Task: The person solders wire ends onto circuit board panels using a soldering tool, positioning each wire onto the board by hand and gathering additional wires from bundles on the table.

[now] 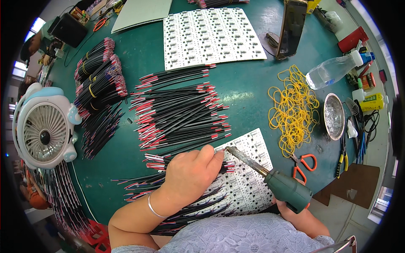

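Note:
My left hand point(190, 173), with a bracelet at the wrist, is closed in a pinch over the near white circuit board panel point(253, 168). What its fingertips hold is hidden. My right hand point(297, 217) grips a green soldering gun point(289, 192), mostly from below. The gun's metal tip points left and meets the panel close to my left thumb and forefinger. Black wires with red and white ends point(181, 109) lie in a wide pile beyond my left hand. More thin dark wires point(198, 206) spread over the panel's lower left, below my left forearm.
A larger circuit board panel point(211, 38) lies at the back, near a phone on a stand point(291, 29). Rubber bands point(293, 109), a metal bowl point(334, 117), orange-handled pliers point(303, 164) and a clear bottle point(335, 71) are right. Bundled wires point(99, 80) and a fan point(44, 126) stand left.

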### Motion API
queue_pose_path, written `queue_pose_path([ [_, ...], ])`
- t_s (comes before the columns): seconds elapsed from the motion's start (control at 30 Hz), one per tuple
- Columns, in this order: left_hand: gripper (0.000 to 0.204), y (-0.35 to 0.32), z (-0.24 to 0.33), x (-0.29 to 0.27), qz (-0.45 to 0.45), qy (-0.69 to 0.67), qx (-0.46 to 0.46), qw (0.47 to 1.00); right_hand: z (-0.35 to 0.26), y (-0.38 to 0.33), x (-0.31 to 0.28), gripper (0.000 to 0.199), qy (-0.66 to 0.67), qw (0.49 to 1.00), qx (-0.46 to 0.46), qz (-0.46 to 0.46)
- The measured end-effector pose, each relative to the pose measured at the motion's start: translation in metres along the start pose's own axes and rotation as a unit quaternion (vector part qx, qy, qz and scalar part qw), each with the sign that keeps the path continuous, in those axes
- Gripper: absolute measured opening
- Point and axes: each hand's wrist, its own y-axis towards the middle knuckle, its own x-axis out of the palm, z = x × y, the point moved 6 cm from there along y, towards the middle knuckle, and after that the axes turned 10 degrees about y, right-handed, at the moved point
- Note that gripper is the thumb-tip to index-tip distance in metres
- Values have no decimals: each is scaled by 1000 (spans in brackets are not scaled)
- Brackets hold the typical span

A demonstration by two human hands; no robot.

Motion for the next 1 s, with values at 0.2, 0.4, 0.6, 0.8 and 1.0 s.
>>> queue_pose_path([
  [0.2, 25, 1, 1, -1, -2, 9, 3, 1000, -3, -3, -4, 23, -2, 1000, 17, -5],
  [0.4, 26, 1, 0, -1, 10, 4, 3, 1000, 4, -5, -9, 20, 214, 970, 103, 52],
  [0.6, 27, 1, -3, -1, -2, -29, -8, 1000, 2, -5, -7, 19, 110, 993, 31, 4],
  [0.8, 25, 2, -4, 1, 5, -35, -3, 999, 5, -6, -4, 27, 61, 997, 54, -12],
  [1.0, 23, 2, -3, 1, 4, -28, -2, 1000, -8, -2, -2, 33, -47, 998, -31, -39],
])
